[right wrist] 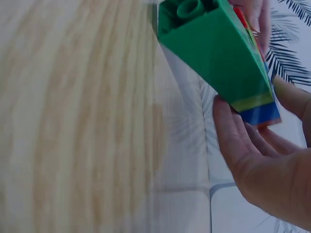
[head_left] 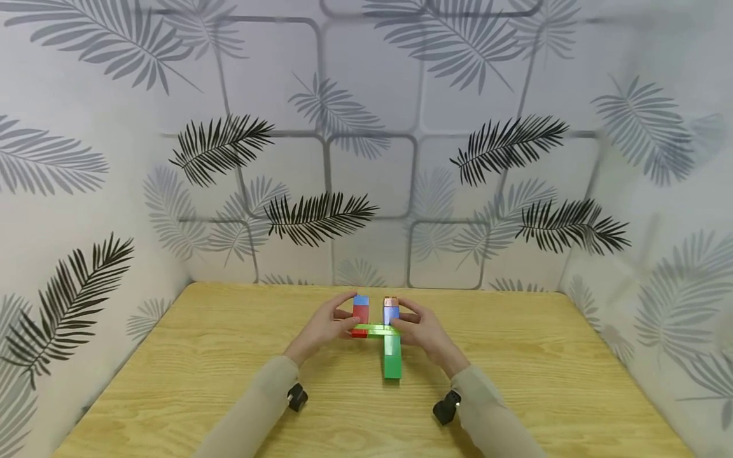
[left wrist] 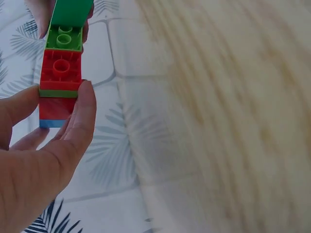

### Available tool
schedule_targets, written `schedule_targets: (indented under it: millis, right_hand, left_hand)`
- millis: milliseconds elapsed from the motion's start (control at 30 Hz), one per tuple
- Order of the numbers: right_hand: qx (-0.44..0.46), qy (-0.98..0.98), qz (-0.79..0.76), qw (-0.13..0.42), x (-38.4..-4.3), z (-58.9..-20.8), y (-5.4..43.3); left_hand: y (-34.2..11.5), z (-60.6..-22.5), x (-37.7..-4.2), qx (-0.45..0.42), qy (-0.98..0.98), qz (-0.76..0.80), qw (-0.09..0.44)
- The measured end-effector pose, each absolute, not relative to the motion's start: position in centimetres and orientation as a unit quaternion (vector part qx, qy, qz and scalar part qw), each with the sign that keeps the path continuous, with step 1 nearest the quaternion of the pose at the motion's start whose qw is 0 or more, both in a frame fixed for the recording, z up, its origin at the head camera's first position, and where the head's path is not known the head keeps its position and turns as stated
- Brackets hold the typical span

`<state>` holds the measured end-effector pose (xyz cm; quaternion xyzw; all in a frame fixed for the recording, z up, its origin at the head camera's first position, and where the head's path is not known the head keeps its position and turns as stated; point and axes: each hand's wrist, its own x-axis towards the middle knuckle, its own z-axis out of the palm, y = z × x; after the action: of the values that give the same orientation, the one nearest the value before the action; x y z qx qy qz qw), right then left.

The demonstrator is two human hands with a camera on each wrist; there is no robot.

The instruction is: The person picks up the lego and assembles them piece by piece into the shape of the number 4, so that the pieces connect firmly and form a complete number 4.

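Both hands hold one structure of joined toy building bricks over the table. My left hand (head_left: 323, 327) grips its left side, thumb and fingers around a red brick (head_left: 361, 313) with a blue piece (head_left: 361, 300) at its far end. On the right side, my right hand (head_left: 425, 329) pinches a blue brick (head_left: 390, 314) capped by an orange piece (head_left: 390, 301). A thin lime-green plate (head_left: 375, 330) bridges the two sides. From it a green brick (head_left: 392, 366) extends toward the body. The left wrist view shows hollow undersides on another red brick (left wrist: 61, 65) and the green part.
A wood-grain table (head_left: 229, 381) lies below, its far edge meeting a wall (head_left: 366, 254) printed with leaves and rounded squares. Similar walls flank both sides. Small black cameras (head_left: 297, 397) sit on both wrists, below the hands.
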<state>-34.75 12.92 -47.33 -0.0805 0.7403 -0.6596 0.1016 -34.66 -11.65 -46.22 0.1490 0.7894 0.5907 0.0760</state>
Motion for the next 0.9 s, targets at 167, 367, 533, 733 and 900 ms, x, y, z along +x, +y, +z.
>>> schedule_targets:
  millis: [167,367,533,733,900]
  right_hand:
    - [-0.095,0.736,-0.645,0.184,-35.0,-47.6,13.3]
    - [-0.073,0.735,-0.641,0.210,-35.3,-47.8,13.3]
    - [-0.058,0.746,-0.633,0.197,-35.6,-48.0,13.7]
    - [-0.058,0.753,-0.625,0.197,-35.9,-48.1,14.0]
    - [-0.060,0.758,-0.617,0.201,-35.9,-48.3,14.1]
  left_hand:
    - [-11.9,-46.7,-35.0,0.118,0.780,0.601,0.130]
    - [-11.5,-47.3,-35.7,0.092,0.768,0.607,0.181]
    - [-10.9,-47.4,-36.0,0.083,0.770,0.609,0.173]
    - [-10.7,-47.3,-36.2,0.079,0.764,0.618,0.165]
    - [-10.9,-47.6,-36.2,0.086,0.771,0.609,0.168]
